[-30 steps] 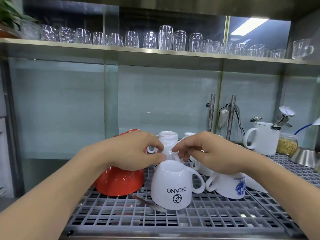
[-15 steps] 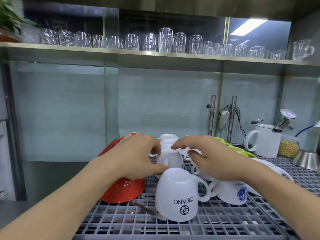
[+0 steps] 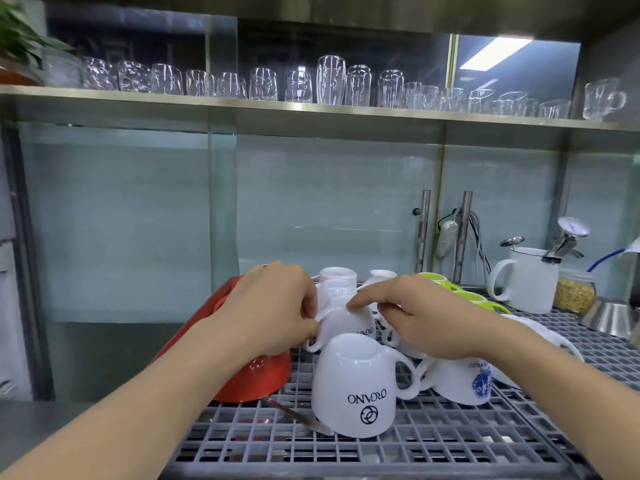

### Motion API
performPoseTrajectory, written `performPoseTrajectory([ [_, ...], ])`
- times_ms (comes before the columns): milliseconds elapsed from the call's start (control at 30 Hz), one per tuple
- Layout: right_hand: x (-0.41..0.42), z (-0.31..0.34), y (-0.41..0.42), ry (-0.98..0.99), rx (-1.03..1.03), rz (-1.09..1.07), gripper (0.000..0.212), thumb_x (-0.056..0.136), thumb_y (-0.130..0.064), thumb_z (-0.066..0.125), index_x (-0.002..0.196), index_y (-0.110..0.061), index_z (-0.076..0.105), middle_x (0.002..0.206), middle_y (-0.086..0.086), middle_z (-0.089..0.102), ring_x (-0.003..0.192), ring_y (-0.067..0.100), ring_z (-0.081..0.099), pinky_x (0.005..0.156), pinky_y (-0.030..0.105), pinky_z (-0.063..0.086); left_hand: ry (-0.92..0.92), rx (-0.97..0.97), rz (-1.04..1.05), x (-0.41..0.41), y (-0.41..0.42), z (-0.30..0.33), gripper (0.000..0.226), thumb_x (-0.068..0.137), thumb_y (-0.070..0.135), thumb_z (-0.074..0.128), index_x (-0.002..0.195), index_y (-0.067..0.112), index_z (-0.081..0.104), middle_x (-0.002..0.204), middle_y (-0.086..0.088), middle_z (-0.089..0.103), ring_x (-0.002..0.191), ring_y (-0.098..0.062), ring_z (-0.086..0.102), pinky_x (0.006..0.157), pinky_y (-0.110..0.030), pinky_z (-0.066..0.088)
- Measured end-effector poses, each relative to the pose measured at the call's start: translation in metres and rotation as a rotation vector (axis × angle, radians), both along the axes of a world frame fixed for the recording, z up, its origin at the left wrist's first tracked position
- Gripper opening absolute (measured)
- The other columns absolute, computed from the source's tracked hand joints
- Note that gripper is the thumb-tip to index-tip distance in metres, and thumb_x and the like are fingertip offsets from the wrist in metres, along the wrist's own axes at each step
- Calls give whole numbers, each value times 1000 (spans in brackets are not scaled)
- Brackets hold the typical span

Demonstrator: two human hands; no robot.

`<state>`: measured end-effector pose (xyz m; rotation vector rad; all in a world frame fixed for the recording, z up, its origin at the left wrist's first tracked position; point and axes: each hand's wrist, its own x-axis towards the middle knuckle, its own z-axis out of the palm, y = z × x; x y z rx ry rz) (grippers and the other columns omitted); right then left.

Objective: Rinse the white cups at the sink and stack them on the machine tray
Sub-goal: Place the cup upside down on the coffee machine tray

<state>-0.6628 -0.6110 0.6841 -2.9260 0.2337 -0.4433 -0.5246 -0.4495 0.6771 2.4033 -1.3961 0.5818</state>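
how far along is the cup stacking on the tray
Done: several white cups, like the front upside-down white Organo cup, already sit on the grey grid tray. In hand: left hand and right hand are seating another upside-down white cup behind it. What's left can't be judged; no sink shows.

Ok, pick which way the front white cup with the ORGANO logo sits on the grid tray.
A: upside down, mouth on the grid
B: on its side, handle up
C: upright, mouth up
A: the front white cup rests mouth-down on the grid tray, its base on top and its logo inverted.
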Motion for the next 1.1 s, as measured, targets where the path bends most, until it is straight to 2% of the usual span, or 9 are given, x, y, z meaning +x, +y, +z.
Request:
performPoseTrajectory([
  [133,1,-2,-1,4,7,44,53,88,-13,33,115,-51,58,109,5,72,97,31,67,86,49,54,-40,-20,37,0,0,-1,12,75,21,66,83,26,73,82,7,73,86,-18,67,80,-31,53],
  [233,1,-4,-1,3,13,53,49,89,-19,33,116,-54,54,112,6,72,104,32,66,90,51,53,-57,-23,34,-1,0,-1,16,75,16,65,84,27,72,85,6,73,88,-19,66,80,-31,51],
  [433,-1,0,0,8,19,7,47,99,-9,36,134,-35,53,136,-13,58,125,8,52,107,28,41,-3,0,22,-5,4,2,29,75,14,60,90,32,78,92,9,76,94,-19,66,88,-32,51],
  [500,-2,0,1,13,2,8,47,99,-10,36,134,-35,54,133,-13,60,122,8,54,105,29,43,19,12,21,-7,5,3,32,75,15,57,92,32,79,91,5,77,93,-22,66,87,-34,53],
  [600,-2,1,1,40,-24,-1,48,98,-10,35,130,-37,57,115,-3,69,96,17,63,92,36,50,56,25,18,-9,5,4,33,76,17,54,93,32,79,83,1,74,88,-26,66,82,-36,56],
  [667,-3,2,1,49,-23,-6,49,97,-9,35,130,-37,58,110,0,71,90,19,63,89,38,51,76,30,13,-7,5,3,34,76,18,53,92,33,79,77,1,71,85,-27,65,80,-37,56],
  [933,-1,-1,0,38,-28,19,45,97,-13,37,128,-38,57,123,-2,67,111,23,63,97,41,49,56,2,-8,-4,4,3,28,77,22,55,89,30,78,84,5,74,87,-22,64,82,-33,53],
  [1033,-5,3,2,-43,14,23,38,99,-17,42,128,-35,60,133,-16,60,124,5,53,107,25,40,139,-115,-115,-2,6,8,20,76,26,58,81,28,77,77,11,75,78,-11,66,76,-31,55],
  [1100,-7,8,4,-113,63,62,35,99,-16,46,124,-32,64,123,-20,65,115,-6,56,103,22,43,237,-148,-218,-5,8,13,14,82,28,64,77,25,77,74,10,75,73,-7,69,73,-33,56],
])
